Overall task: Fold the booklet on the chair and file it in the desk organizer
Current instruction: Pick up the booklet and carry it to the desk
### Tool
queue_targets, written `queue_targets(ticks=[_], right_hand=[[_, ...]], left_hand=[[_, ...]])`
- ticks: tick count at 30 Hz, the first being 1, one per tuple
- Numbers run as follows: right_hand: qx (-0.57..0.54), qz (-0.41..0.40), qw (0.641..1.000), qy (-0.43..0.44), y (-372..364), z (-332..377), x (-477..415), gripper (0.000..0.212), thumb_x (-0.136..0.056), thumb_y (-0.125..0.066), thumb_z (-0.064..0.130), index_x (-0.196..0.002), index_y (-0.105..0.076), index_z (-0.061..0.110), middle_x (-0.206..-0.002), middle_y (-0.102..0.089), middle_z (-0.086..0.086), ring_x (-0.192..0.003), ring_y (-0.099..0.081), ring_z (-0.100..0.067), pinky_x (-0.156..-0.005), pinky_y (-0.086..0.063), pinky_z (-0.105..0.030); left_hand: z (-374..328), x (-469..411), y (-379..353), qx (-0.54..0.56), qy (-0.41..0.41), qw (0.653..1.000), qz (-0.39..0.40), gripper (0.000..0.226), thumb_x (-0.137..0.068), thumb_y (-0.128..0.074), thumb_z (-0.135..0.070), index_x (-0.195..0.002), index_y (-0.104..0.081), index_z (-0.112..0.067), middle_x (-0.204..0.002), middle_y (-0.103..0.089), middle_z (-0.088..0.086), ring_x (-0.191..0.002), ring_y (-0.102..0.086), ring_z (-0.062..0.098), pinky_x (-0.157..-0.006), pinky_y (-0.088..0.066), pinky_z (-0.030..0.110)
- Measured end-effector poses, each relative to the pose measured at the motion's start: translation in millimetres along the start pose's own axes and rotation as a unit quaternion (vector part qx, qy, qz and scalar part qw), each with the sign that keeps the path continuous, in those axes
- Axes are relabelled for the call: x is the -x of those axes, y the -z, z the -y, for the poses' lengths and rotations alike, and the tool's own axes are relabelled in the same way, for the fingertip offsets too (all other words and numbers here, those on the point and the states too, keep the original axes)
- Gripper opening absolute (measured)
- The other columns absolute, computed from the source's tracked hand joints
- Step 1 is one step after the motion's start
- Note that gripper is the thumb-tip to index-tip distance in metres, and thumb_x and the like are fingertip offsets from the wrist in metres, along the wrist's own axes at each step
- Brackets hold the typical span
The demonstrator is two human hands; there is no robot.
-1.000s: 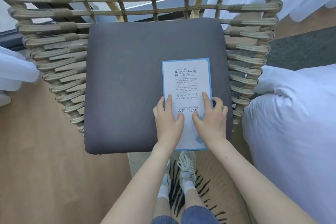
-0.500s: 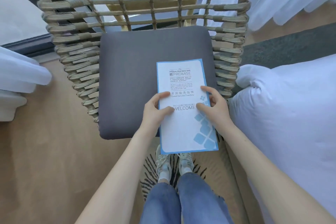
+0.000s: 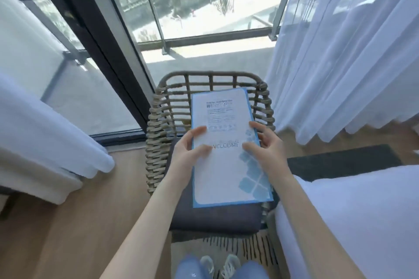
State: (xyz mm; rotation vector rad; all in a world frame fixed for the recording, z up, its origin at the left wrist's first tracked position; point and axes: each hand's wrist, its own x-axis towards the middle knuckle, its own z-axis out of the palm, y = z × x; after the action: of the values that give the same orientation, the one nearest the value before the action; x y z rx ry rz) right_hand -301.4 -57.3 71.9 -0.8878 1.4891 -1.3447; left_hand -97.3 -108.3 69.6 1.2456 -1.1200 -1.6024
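Observation:
The folded booklet (image 3: 226,170), white with a blue border and the word WELCOME, is held up in the air above the woven chair (image 3: 158,124). My left hand (image 3: 188,154) grips its left edge, thumb on the cover. My right hand (image 3: 265,149) holds the right edge with the thumb on top. The chair's dark grey cushion (image 3: 213,217) shows below the booklet. No desk organizer is in view.
A white bed (image 3: 351,215) lies close on the right. Sheer curtains (image 3: 340,52) hang right of the chair, and more white fabric (image 3: 45,138) bulges at the left. A tall window with a dark frame (image 3: 95,41) stands behind the chair. Wooden floor and a patterned rug (image 3: 226,247) lie below.
Both hands have lifted the booklet off the cushion and raised it toward me. The view has tilted up from the seat to the window.

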Motion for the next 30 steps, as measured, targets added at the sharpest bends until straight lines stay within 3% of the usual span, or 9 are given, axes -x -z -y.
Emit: queue_targets(ticks=[5,11,14,18,22,27,30], right_hand=[[-0.023,0.023,0.996,0.079,-14.3,96.5,1.1,0.052,-0.080,-0.067,-0.008,-0.116,-0.065,0.030,-0.084,-0.078,0.011,-0.073,-0.073,-0.007,-0.060,-0.057,-0.020],[-0.026,0.069,0.986,0.150,-31.3,141.9,22.3,0.054,-0.081,-0.066,-0.002,-0.126,-0.062,0.027,-0.090,-0.079,0.007,-0.075,-0.074,-0.014,-0.062,-0.059,-0.024],[-0.033,0.106,0.983,0.146,-49.7,136.3,31.7,0.053,-0.080,-0.067,-0.002,-0.121,-0.063,0.032,-0.090,-0.079,0.006,-0.075,-0.074,-0.013,-0.060,-0.058,-0.023],[-0.032,0.172,0.979,0.105,-85.0,118.2,40.0,0.057,-0.079,-0.068,-0.005,-0.121,-0.065,0.033,-0.090,-0.079,-0.004,-0.076,-0.071,-0.025,-0.069,-0.061,-0.041],[-0.036,0.240,0.967,0.078,-124.5,106.2,52.4,0.057,-0.079,-0.069,-0.005,-0.121,-0.064,0.035,-0.091,-0.079,0.000,-0.080,-0.075,-0.024,-0.068,-0.063,-0.034],[-0.025,0.339,0.938,0.063,-185.9,104.9,77.5,0.057,-0.079,-0.067,-0.004,-0.121,-0.065,0.035,-0.092,-0.079,-0.003,-0.082,-0.073,-0.030,-0.074,-0.061,-0.046],[-0.015,0.406,0.912,0.056,-229.3,102.5,102.0,0.056,-0.079,-0.066,-0.004,-0.116,-0.067,0.038,-0.091,-0.079,-0.003,-0.074,-0.071,-0.021,-0.070,-0.061,-0.041]], left_hand=[[-87.5,15.0,-7.0,0.050,-0.101,0.994,-0.019,0.053,-0.077,-0.070,0.004,-0.117,-0.067,-0.030,-0.121,-0.069,0.000,-0.104,-0.070,0.022,-0.073,-0.059,0.031],[-135.7,46.6,6.0,0.005,-0.209,0.977,-0.050,0.064,-0.071,-0.072,-0.011,-0.127,-0.057,-0.039,-0.126,-0.066,-0.007,-0.111,-0.066,0.016,-0.084,-0.057,0.035],[-126.7,70.2,26.2,-0.004,-0.219,0.972,-0.086,0.067,-0.070,-0.074,-0.014,-0.127,-0.056,-0.043,-0.123,-0.067,-0.011,-0.111,-0.066,0.014,-0.086,-0.058,0.037],[-105.0,103.1,58.6,0.018,-0.200,0.967,-0.157,0.063,-0.070,-0.074,-0.013,-0.123,-0.059,-0.045,-0.122,-0.067,-0.011,-0.112,-0.065,0.017,-0.088,-0.058,0.039],[-95.0,135.0,91.8,0.045,-0.192,0.953,-0.231,0.060,-0.069,-0.074,-0.011,-0.116,-0.063,-0.046,-0.119,-0.069,-0.011,-0.110,-0.067,0.016,-0.081,-0.058,0.033],[-85.6,184.5,134.3,0.089,-0.210,0.918,-0.323,0.061,-0.073,-0.071,0.000,-0.123,-0.060,-0.033,-0.128,-0.067,0.001,-0.114,-0.065,0.022,-0.091,-0.055,0.038],[-80.9,223.7,160.0,0.096,-0.216,0.886,-0.399,0.060,-0.081,-0.066,0.012,-0.124,-0.058,-0.028,-0.119,-0.071,-0.004,-0.111,-0.066,0.019,-0.090,-0.056,0.033]])
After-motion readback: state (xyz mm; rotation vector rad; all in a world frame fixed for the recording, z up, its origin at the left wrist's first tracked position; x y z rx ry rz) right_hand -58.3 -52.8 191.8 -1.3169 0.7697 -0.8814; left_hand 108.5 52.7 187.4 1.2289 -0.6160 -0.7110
